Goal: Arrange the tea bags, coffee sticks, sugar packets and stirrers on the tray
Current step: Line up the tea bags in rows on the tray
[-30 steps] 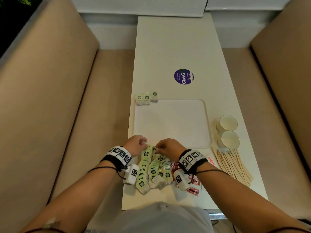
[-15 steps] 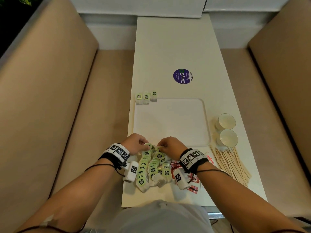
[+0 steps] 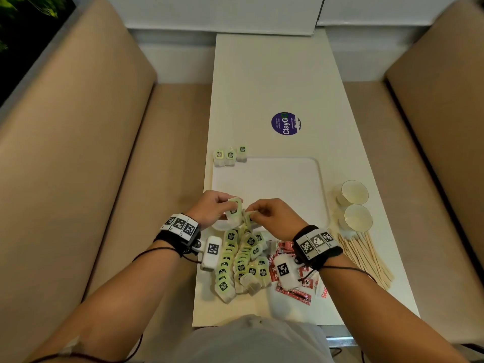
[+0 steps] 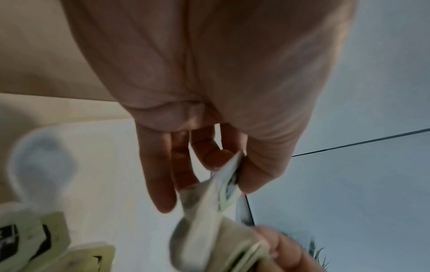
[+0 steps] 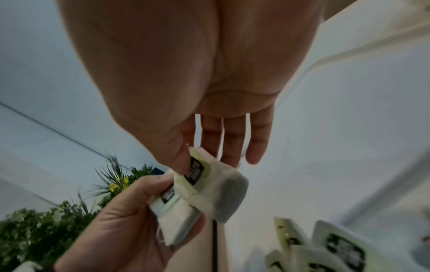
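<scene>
A pile of green-labelled tea bags [image 3: 241, 258] lies on the table just in front of the white tray [image 3: 272, 184]. Above the tray's near edge my left hand [image 3: 230, 205] pinches a tea bag [image 3: 234, 210] between thumb and fingers. My right hand [image 3: 252, 214] pinches another tea bag [image 3: 248, 218] right beside it. In the right wrist view the right thumb presses a tea bag label [image 5: 196, 171], touching the tea bags [image 5: 172, 211] in my left hand. Three tea bags [image 3: 230, 155] stand at the tray's far left corner. Red coffee sticks [image 3: 293, 293], a sugar packet [image 3: 323, 292] and wooden stirrers [image 3: 364, 255] lie to the right.
Two white cups [image 3: 355, 192] stand right of the tray, above the stirrers. A purple round sticker [image 3: 286, 123] marks the table beyond the tray. Beige bench seats flank the narrow table on both sides.
Both hands have risen from the pile and moved forward over the tray's near edge, each with a tea bag pinched in it.
</scene>
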`<state>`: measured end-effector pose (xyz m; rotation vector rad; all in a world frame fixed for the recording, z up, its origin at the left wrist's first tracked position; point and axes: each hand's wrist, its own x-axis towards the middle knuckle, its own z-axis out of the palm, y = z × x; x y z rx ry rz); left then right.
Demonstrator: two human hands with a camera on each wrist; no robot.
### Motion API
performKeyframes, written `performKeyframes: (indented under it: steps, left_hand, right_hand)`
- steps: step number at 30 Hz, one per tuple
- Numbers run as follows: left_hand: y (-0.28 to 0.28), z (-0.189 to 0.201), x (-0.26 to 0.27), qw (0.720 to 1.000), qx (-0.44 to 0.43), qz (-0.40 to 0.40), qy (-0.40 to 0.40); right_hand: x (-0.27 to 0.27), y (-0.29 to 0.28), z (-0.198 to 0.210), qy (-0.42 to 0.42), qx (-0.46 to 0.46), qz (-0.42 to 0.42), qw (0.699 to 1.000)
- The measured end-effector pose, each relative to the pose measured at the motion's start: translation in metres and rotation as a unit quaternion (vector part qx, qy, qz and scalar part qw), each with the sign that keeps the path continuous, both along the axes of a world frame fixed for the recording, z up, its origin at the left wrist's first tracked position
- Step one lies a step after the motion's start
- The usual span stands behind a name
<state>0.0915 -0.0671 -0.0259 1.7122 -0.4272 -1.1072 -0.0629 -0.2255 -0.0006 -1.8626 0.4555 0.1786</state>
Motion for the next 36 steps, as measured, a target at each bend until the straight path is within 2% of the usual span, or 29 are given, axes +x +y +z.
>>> performKeyframes:
  steps: [5, 10, 14, 18, 22, 25, 30, 36]
  left_hand:
    - [-0.009, 0.004, -0.006, 0.999, -0.038, 0.026, 0.023]
    - [-0.010, 0.001, -0.006, 0.993, -0.068, 0.075, 0.055]
    - [-0.008, 0.005, -0.015, 0.995, -0.066, 0.035, 0.060]
    - [-0.010, 0.007, -0.023, 0.994, -0.059, 0.036, 0.084]
    - [-0.009, 0.005, -0.026, 0.984, -0.051, 0.068, 0.156]
    - [-0.004, 0.006, -0.026, 0.977, -0.039, 0.044, 0.207]
    - [0.010, 0.009, -0.025, 0.986, -0.071, -0.037, 0.148]
    - [0.014, 0.005, -0.023, 0.994, -0.052, 0.008, 0.091]
  right_hand:
    - [0.007, 0.006, 0.015, -0.038, 0.036, -0.021, 0.998]
    - [0.010, 0.010, 0.030, -0.041, 0.075, -0.013, 0.996]
    - [0.012, 0.011, 0.031, -0.040, 0.058, -0.003, 0.998]
    - [0.014, 0.011, 0.021, -0.027, 0.020, -0.009, 0.999]
    - [0.013, 0.008, 0.011, -0.021, -0.011, -0.007, 1.000]
    - [0.016, 0.008, 0.003, -0.021, -0.028, -0.037, 0.999]
    - [0.021, 0.011, -0.001, -0.037, -0.018, -0.080, 0.996]
    - [0.024, 0.016, -0.006, -0.039, 0.014, -0.088, 0.995]
